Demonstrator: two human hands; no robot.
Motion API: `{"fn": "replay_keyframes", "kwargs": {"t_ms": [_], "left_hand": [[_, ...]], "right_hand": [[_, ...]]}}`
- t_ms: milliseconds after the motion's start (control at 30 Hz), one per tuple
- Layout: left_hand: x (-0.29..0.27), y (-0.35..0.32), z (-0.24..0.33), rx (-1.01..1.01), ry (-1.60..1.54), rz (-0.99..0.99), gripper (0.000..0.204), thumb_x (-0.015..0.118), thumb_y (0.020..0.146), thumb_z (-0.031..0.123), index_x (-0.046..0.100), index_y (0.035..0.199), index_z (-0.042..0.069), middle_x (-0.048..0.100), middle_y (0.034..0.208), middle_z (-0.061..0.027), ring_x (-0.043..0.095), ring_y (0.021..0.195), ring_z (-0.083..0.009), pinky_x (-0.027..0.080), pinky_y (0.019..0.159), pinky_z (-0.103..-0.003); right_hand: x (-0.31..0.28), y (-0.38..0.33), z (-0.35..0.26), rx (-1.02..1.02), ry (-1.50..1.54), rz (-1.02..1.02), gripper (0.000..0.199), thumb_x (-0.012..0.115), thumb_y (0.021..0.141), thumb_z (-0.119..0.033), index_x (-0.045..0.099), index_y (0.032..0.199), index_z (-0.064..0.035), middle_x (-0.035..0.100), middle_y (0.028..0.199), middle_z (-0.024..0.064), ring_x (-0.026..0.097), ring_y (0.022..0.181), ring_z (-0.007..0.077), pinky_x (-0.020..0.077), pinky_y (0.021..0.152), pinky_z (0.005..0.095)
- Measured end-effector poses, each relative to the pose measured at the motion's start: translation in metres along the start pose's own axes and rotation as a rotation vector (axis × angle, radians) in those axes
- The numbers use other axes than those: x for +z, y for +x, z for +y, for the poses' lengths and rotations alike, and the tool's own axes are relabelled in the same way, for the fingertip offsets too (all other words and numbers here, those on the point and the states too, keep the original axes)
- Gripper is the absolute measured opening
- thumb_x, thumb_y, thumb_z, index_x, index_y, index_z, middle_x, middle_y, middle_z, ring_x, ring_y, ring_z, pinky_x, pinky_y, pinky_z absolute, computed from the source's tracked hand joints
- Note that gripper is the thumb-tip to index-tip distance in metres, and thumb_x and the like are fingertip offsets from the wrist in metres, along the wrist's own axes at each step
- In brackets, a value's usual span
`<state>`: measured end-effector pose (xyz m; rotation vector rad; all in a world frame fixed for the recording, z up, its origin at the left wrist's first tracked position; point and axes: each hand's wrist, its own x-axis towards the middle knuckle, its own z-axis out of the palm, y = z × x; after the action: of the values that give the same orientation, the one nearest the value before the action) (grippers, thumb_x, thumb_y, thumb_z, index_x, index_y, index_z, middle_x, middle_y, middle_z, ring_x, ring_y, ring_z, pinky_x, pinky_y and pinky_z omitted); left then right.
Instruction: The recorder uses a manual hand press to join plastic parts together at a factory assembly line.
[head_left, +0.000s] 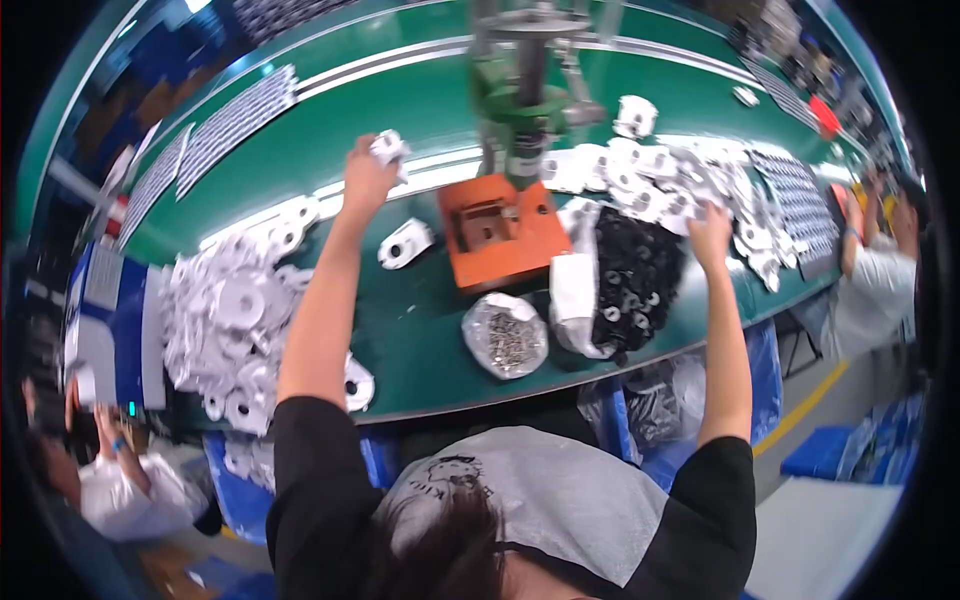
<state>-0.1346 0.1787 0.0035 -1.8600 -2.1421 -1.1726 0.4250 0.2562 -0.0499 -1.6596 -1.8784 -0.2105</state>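
My left hand [368, 182] is raised over the far left of the bench, its fingers closed round a white plastic part [388, 148]. At the right, my right hand [710, 238] reaches to the near edge of a heap of white plastic parts [640, 178]. Its fingertips are among the parts, so I cannot tell whether they grip one. Between my arms stands a bench press [525, 110] with an orange base fixture [505, 232]. A single white part [406, 244] with a round hole lies left of the fixture.
A larger white heap [235, 310] covers the bench's left. Nearer me are a bag of small metal pieces [507, 338] and a bag of black parts [635, 280]. Trays of parts [238, 125] lie far left, another [800, 210] right. Co-workers sit at both sides; blue bins [755, 385] stand below.
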Motion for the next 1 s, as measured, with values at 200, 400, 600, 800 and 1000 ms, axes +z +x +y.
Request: {"fn": "replay_keyframes", "kwargs": {"t_ms": [200,400,600,800,1000], "left_hand": [[-0.056,-0.016,-0.004,-0.209,0.07,-0.254,0.055,0.061,0.078,0.032,0.044,0.121,0.002,0.056,0.109,-0.0275,0.056,0.1,-0.0396,0.044,0.085,-0.044],[-0.089,-0.032,-0.082,-0.456,0.785,-0.613,0.073,0.069,0.067,0.038,0.041,0.129,0.012,0.054,0.119,-0.0183,0.053,0.11,-0.0378,0.043,0.088,-0.054],[-0.081,-0.046,-0.15,-0.365,0.933,-0.539,0.055,0.058,0.079,0.029,0.042,0.13,0.018,0.059,0.114,-0.0133,0.057,0.105,-0.0344,0.035,0.094,-0.057],[-0.104,-0.042,-0.125,-0.32,0.671,-0.256,0.041,0.052,0.081,0.026,0.053,0.118,0.009,0.063,0.104,-0.0188,0.059,0.101,-0.0309,0.034,0.094,-0.055],[-0.12,-0.06,-0.003,-0.423,-0.823,-0.131,0.039,0.046,0.083,0.015,0.05,0.12,0.007,0.057,0.106,-0.0073,0.055,0.094,-0.0194,0.046,0.079,-0.037]], "right_hand": [[0.004,-0.009,-0.007,0.193,-0.097,-0.173,0.055,0.064,0.076,-0.05,0.058,0.114,-0.0098,0.047,0.116,0.0246,0.049,0.104,0.0424,0.0421,0.087,0.047],[0.008,-0.007,-0.029,0.192,-0.365,-0.182,0.04,0.063,0.077,-0.042,0.058,0.104,-0.0137,0.053,0.105,0.0147,0.051,0.1,0.035,0.045,0.079,0.048],[0.021,0.004,-0.039,0.131,-0.146,-0.186,0.071,0.074,0.068,-0.044,0.051,0.1,0.0147,0.055,0.101,0.0326,0.048,0.106,0.0458,0.0454,0.085,0.0446],[0.01,0.005,-0.049,0.206,0.094,-0.1,0.053,0.076,0.065,-0.019,0.047,0.104,0.0019,0.044,0.108,0.0314,0.05,0.093,0.0446,0.0441,0.084,0.0437],[-0.022,0.01,-0.018,0.224,0.342,0.166,0.028,0.054,0.074,-0.005,0.054,0.101,-0.0003,0.054,0.093,0.0178,0.056,0.075,0.0263,0.0456,0.073,0.0364]]}}
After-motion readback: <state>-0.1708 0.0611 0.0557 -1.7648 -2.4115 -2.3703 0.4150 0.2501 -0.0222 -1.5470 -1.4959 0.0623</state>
